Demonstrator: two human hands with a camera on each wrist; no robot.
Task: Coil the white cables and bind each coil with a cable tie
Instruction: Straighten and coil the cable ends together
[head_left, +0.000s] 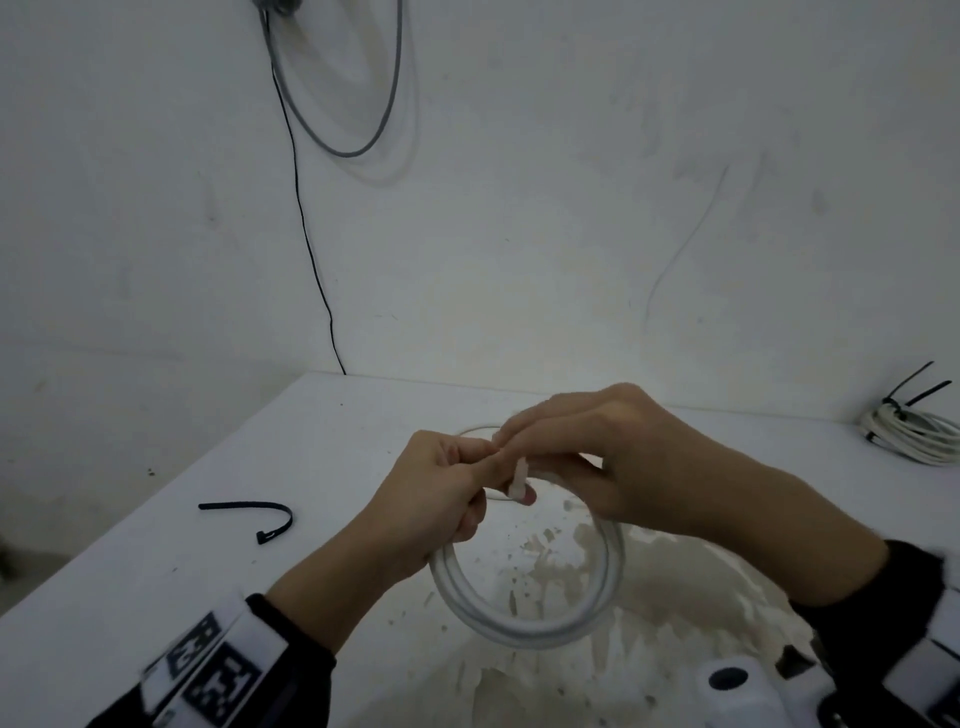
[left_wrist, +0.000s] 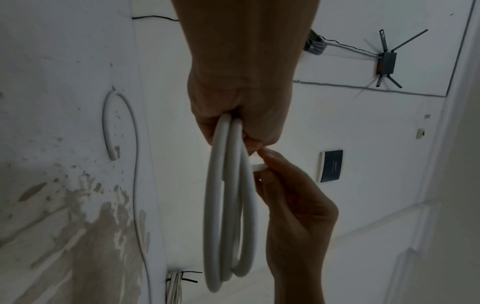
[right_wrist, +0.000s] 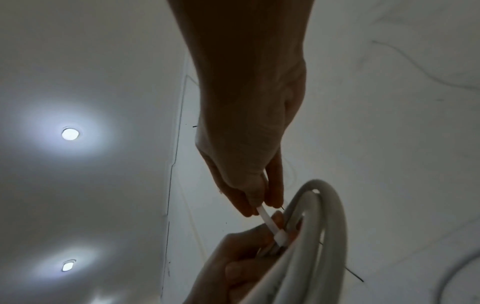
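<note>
Above the table (head_left: 218, 519), the left hand (head_left: 436, 499) grips a white coil (head_left: 524, 631) that hangs below its fist. The right hand (head_left: 613, 457), just right of it and touching, pinches a white tie (right_wrist: 267, 221) at the coil's top. A black tie (head_left: 249, 512) lies well left of the left hand; a bound coil (head_left: 914, 431) sits far right.
</note>
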